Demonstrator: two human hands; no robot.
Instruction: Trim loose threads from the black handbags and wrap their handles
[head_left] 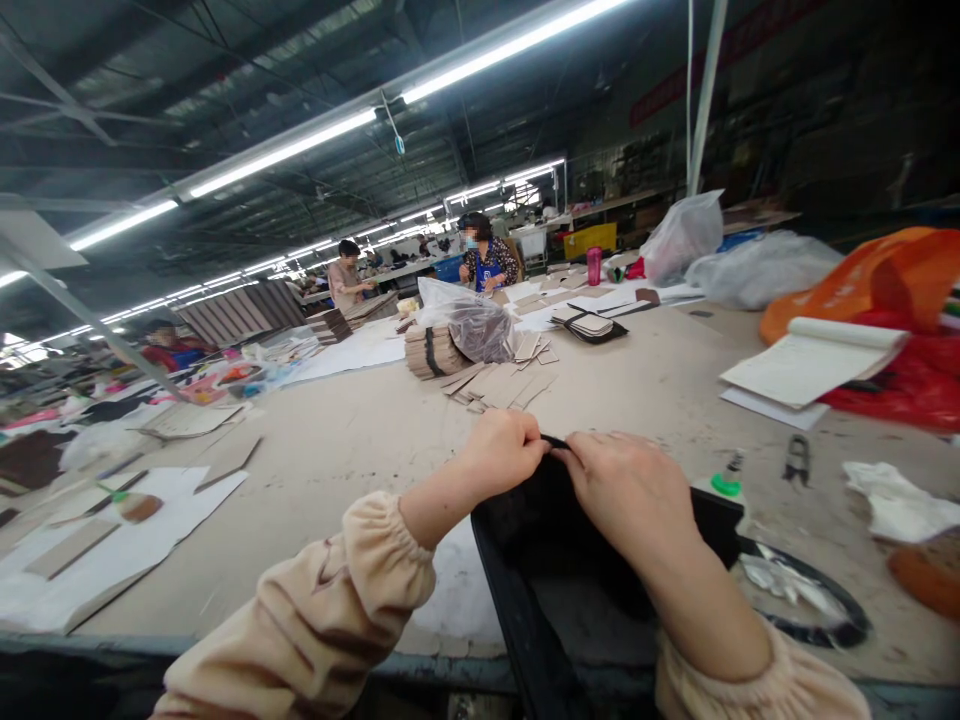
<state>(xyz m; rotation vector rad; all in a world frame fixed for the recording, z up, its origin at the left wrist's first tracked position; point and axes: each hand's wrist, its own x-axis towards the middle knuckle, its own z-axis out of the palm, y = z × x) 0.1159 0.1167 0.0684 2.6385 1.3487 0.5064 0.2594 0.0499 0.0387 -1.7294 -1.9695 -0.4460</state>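
Observation:
A black piece that looks like fabric or leather (517, 580) hangs over the front edge of the table, its upper edge pinched between my two hands. My left hand (499, 450) is closed on that edge, fingers curled and thumb pressed in. Close beside it, my right hand (630, 490) grips the same edge with thumb and fingers. Most of the piece's middle lies behind my right hand and forearm, so its full shape is hidden. White paper (457, 585) lies on the table left of the black piece.
Right of my hands are a green-capped bottle (727, 480), thread snips (797, 460), a black ring-shaped item (847, 620) and a notepad (817, 365). Ahead stand a bundle of brown cards (433, 352) and a clear plastic bag (480, 325). Two co-workers (487, 262) work farther back.

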